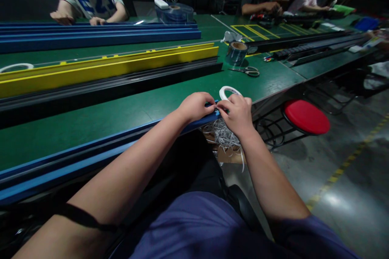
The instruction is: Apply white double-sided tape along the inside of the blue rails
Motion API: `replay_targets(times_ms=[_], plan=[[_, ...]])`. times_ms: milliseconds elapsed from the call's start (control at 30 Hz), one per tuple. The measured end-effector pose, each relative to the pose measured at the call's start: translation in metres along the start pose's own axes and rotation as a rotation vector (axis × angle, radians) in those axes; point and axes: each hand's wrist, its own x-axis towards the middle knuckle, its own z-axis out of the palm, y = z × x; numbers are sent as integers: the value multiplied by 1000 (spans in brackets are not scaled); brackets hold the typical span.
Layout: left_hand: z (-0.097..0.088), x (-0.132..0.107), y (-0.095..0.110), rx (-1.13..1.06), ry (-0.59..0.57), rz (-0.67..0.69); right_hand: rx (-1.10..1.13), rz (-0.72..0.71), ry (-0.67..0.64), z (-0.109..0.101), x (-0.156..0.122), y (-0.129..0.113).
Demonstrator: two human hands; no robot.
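Observation:
A long blue rail point(91, 151) lies along the near edge of the green table point(121, 109). Both my hands meet at its right end. My left hand point(196, 106) is curled, its fingertips pinched on the rail's end. My right hand point(237, 113) is closed too, fingers pinching at the same spot, with a white tape roll point(226, 90) just behind its fingers. Whether that hand grips the roll I cannot tell.
Yellow, black and blue rails point(106, 66) lie across the table. Scissors point(247, 71) and a clear tape roll point(237, 52) sit at the right. A box of white strips point(223, 135) stands under the table edge beside a red stool point(306, 116). Other people work at the far side.

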Motion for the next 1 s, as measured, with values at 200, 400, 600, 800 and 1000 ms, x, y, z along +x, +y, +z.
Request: replay_targets(times_ms=[200,400,600,800,1000], plan=[[-2,1,1,-87,-8,-104,-65,4,171,12,-12,-10],[0,3,-4,-114,-27,-163,-24,-48,264,14,-19,-9],[-2,5,-5,-254,-31,-116,-41,203,18,23,27,41],[-3,3,-1,-276,-27,-110,44,138,-233,54,54,80],[-5,2,0,-319,-19,-125,178,200,-81,43,36,71]])
